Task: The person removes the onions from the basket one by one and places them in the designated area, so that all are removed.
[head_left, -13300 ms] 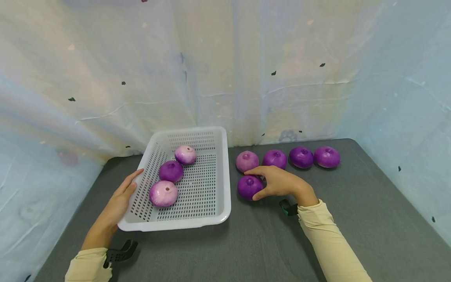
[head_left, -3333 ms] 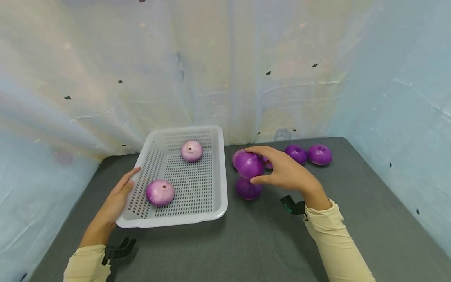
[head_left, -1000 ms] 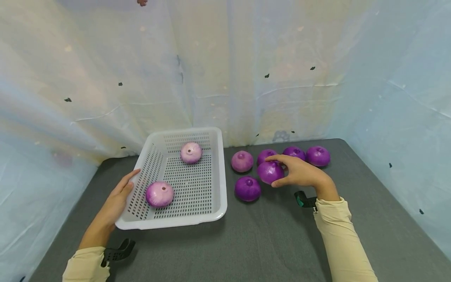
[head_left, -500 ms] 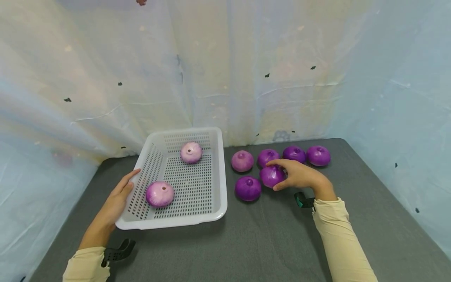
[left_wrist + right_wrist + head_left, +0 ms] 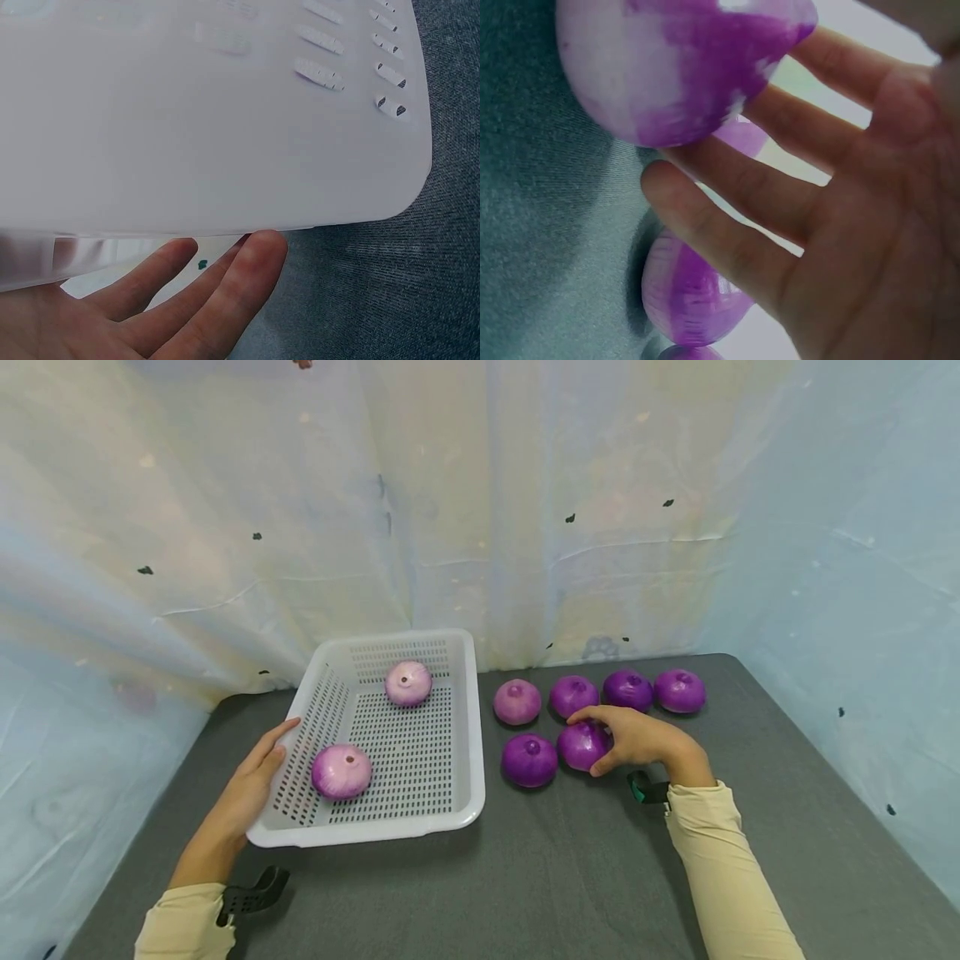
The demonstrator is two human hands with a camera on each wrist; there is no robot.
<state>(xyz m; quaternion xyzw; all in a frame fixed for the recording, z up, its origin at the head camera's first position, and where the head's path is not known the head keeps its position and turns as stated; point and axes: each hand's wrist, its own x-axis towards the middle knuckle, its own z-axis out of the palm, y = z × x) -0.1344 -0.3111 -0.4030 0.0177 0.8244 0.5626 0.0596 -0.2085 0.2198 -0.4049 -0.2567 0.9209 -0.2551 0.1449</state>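
My right hand (image 5: 633, 739) curls its thumb and fingers round a purple onion (image 5: 582, 745) at table level in the front row. In the right wrist view this onion (image 5: 682, 67) has a pointed tip toward the palm, with the fingers passing behind it. Immediately left sits a darker purple onion (image 5: 528, 761). My left hand (image 5: 243, 793) touches the outer left side of the white perforated basket (image 5: 480, 735), fingers nearly straight. Its fingertips reach the basket edge in the left wrist view. Two pale pink-white onions, one at the back (image 5: 408, 682) and one in front (image 5: 341, 772), lie inside.
Behind the right hand, a back row on the dark grey table (image 5: 540, 877) holds a pink-purple onion (image 5: 517, 702), a purple onion (image 5: 573, 695), a deep purple onion (image 5: 628, 690) and another purple onion (image 5: 679, 691). A pale patterned curtain (image 5: 465, 510) hangs behind and beside the table.
Of three onions in the basket at first, including a dark one, two pale ones are there now. My right hand has brought its onion right and down into the front row. The left hand stays put.
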